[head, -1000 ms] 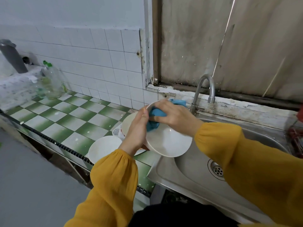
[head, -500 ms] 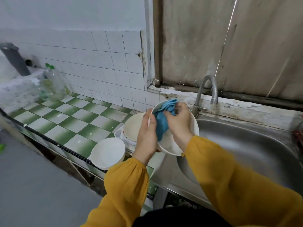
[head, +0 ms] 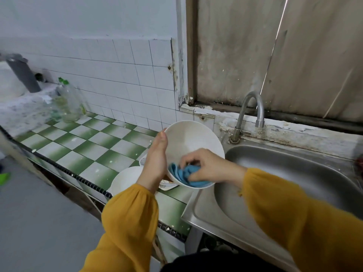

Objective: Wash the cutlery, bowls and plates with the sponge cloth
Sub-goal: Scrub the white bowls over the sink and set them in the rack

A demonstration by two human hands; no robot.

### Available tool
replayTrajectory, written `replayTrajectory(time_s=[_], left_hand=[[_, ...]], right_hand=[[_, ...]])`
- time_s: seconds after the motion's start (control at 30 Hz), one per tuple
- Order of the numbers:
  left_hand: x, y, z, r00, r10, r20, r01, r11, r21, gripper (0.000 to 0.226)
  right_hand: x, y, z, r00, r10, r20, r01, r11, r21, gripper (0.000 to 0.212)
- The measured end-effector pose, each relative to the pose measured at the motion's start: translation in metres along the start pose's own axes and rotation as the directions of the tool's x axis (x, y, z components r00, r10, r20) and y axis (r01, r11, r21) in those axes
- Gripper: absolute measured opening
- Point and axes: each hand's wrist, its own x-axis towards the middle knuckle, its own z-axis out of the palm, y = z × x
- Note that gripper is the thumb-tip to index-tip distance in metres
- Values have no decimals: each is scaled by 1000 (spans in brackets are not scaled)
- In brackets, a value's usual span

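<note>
View from above the person's arms, at the corner where the tiled table (head: 88,146) meets the steel sink (head: 284,169).

Hands, two. The left hand (head: 157,160) grips one white bowl (head: 192,140) by its left rim, thumb up along the edge. The bowl is tilted, its opening turned toward the person, and it is held in the air over the table's right end, just beside the sink. The right hand (head: 208,167) has its fingers curled round one blue sponge cloth (head: 186,174). The cloth is bunched and pressed against the lower inner wall of the bowl.

Crockery on the table. A second bowl (head: 125,179), white and upright, stands near the front edge, partly behind the left wrist. Under the held bowl lie plates (head: 166,186). Only their edges show, so their number cannot be told.

Bowls counted, two. Cloths counted, one.

Surroundings. One curved tap (head: 249,112) rises behind the sink's single basin, with its spout over the basin. One clear bottle (head: 68,103) with a green cap stands at the far left of the table against the white tiled wall (head: 121,75). One grey pipe (head: 23,75) leans to its left. Both arms wear yellow sleeves (head: 129,218), gathered at the wrist.
</note>
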Motion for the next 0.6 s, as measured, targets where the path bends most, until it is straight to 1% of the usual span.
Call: replayTrajectory(time_s=[0.03,0.07,0.1,0.13,0.17,0.2,0.23,0.27,0.3,0.33,0.37,0.4,0.43,0.47,0.5,0.53,0.57,0.6], left_hand=[[0,2,-4,1000,-9,21,8,1000,28,36],[-2,4,-6,999,-8,35,6,999,44,35],[-3,6,-6,999,-4,53,1,999,54,35],[-4,8,-5,997,-1,74,-4,998,70,34],[-3,9,-3,996,1,94,-9,997,77,33],[-3,12,0,993,-8,116,-1,997,80,33],[-2,14,2,990,-18,142,8,997,75,33],[-1,17,4,988,-29,155,18,997,70,33],[0,19,3,987,-41,157,31,997,68,33],[-1,23,1,987,-46,153,35,997,71,33],[1,25,-2,989,-46,143,34,996,88,33],[2,27,-6,991,-44,130,30,994,104,34],[6,26,-9,992,-44,120,31,993,110,35],[8,25,-10,993,-43,110,31,994,109,36],[10,24,-11,995,-45,90,36,995,96,38],[10,22,-9,996,-61,60,56,995,84,41],[11,18,-8,996,-88,34,86,994,66,46],[11,15,-7,992,-126,12,125,991,41,51]], right_hand=[[-1,5,-11,994,21,107,8,963,-268,30],[1,9,-22,989,28,147,50,863,-502,31],[5,10,-29,992,-18,124,96,737,-669,30],[10,11,-35,986,-153,73,152,609,-779,24],[15,12,-39,936,-349,35,212,483,-849,22],[19,12,-43,848,-526,58,285,360,-888,22],[22,12,-45,753,-650,102,341,254,-905,23],[24,11,-47,699,-703,133,366,192,-910,23],[26,12,-47,676,-724,135,347,151,-926,23],[27,11,-45,712,-692,119,298,144,-944,25],[27,12,-41,793,-604,78,221,166,-961,30],[26,9,-36,903,-429,32,141,226,-964,36],[22,6,-31,980,-198,-2,59,304,-951,42],[18,2,-25,1000,18,-4,-10,385,-923,43],[13,-5,-22,987,161,22,-57,469,-881,40],[10,-11,-20,971,227,71,-81,595,-800,34],[7,-17,-18,951,269,152,-111,755,-646,29],[4,-23,-18,923,292,249,-165,888,-429,29]])
